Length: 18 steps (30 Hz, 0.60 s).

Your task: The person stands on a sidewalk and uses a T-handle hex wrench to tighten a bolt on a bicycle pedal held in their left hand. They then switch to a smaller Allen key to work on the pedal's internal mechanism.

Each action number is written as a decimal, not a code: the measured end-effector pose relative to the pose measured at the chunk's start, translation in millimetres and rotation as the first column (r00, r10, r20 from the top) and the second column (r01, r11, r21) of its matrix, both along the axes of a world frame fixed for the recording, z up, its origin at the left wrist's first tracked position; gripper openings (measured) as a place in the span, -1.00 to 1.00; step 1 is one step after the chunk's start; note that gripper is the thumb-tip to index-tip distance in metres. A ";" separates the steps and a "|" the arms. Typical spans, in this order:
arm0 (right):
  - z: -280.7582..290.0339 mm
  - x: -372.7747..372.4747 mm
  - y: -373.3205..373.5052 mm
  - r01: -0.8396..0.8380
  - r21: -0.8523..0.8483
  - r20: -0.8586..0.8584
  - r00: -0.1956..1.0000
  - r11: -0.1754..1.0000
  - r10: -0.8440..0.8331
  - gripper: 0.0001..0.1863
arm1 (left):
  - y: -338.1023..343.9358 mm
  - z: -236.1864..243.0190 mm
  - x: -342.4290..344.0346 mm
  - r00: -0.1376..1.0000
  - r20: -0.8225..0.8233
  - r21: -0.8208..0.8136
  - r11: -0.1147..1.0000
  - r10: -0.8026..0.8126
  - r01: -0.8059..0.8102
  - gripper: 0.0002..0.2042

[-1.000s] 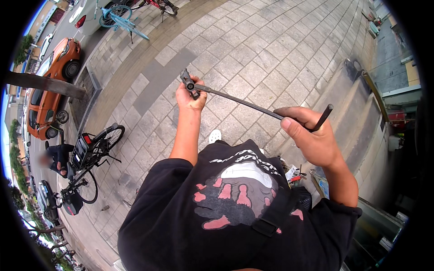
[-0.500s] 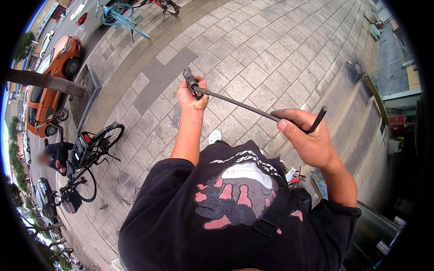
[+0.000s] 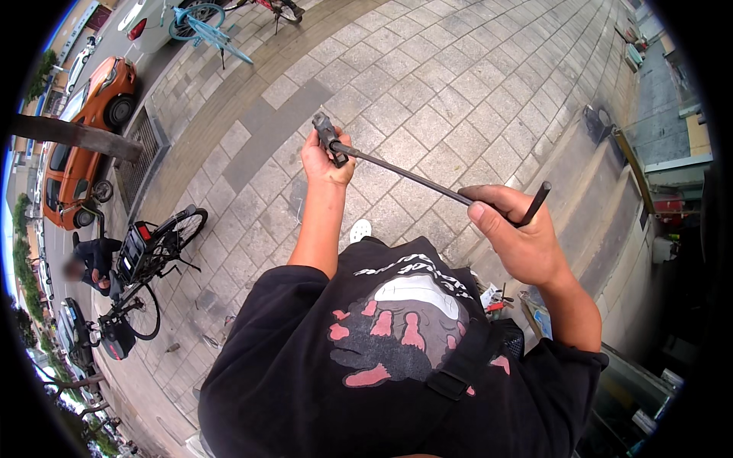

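Near the picture's centre, my left hand [image 3: 324, 164] is closed on a dark metal fitting [image 3: 328, 133], its fingers wrapped round it. One end of a long, thin dark metal rod [image 3: 405, 175] meets the fitting's side. My right hand [image 3: 511, 237], lower and to the right, grips the rod's other end, which bends up into a short handle standing out between thumb and fingers. Below, a white shoe [image 3: 360, 230] shows past my black printed T-shirt [image 3: 405, 320], which has a strap across it. Some small tools [image 3: 496, 304] lie low beside my right forearm, partly hidden.
Paving [image 3: 427, 84] surrounds me. On the left are a person [image 3: 99, 267] by a black bicycle [image 3: 145, 259], a tree trunk [image 3: 76, 136] and an orange car [image 3: 99, 99]. Bicycles [image 3: 206, 30] stand at the top left. Steps [image 3: 580, 198] and a shopfront [image 3: 664, 153] are on the right.
Both hands and the rod have shifted slightly: the fitting turned a little and moved a bit rightward, the right hand a little leftward. Both grips look the same.
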State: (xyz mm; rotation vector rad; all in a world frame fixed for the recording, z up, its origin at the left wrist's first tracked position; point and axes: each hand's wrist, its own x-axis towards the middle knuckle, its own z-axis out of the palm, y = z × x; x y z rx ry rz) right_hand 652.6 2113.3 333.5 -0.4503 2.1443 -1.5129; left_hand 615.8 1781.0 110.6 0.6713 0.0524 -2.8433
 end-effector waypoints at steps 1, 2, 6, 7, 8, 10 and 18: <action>-0.3 1.0 -0.4 0.004 -0.007 -0.004 1.000 1.000 -0.004 -0.70 | 0.1 -0.9 -1.2 0.998 0.045 -0.040 0.999 0.037 -0.035 -0.66; 1.1 1.1 -0.1 0.001 0.010 0.001 1.000 1.000 -0.001 -0.70 | 1.2 1.3 -3.4 0.993 0.088 -0.079 0.994 0.076 -0.069 -0.68; 2.7 4.8 -0.1 0.021 0.009 0.007 1.000 1.000 -0.021 -0.70 | 7.3 21.8 -2.5 0.984 0.133 -0.238 0.968 0.119 -0.085 -0.70; 2.1 5.8 -0.6 0.035 -0.009 0.005 0.999 0.999 -0.035 -0.70 | 7.0 20.4 -2.5 0.983 0.135 -0.272 0.958 0.128 -0.087 -0.70; 2.6 6.1 -1.2 0.027 0.001 0.003 1.000 1.000 -0.027 -0.70 | 6.0 20.5 -3.2 0.981 0.136 -0.306 0.948 0.136 -0.089 -0.70; 4.1 6.8 -2.1 0.014 0.021 -0.002 1.000 1.000 -0.014 -0.69 | 5.7 22.1 -3.2 0.973 0.157 -0.350 0.931 0.169 -0.105 -0.71; 15.4 3.9 -2.4 0.134 0.022 0.349 0.928 0.991 -0.133 -0.70 | 14.0 29.4 0.1 0.957 0.132 -0.464 0.869 0.259 -0.171 -0.73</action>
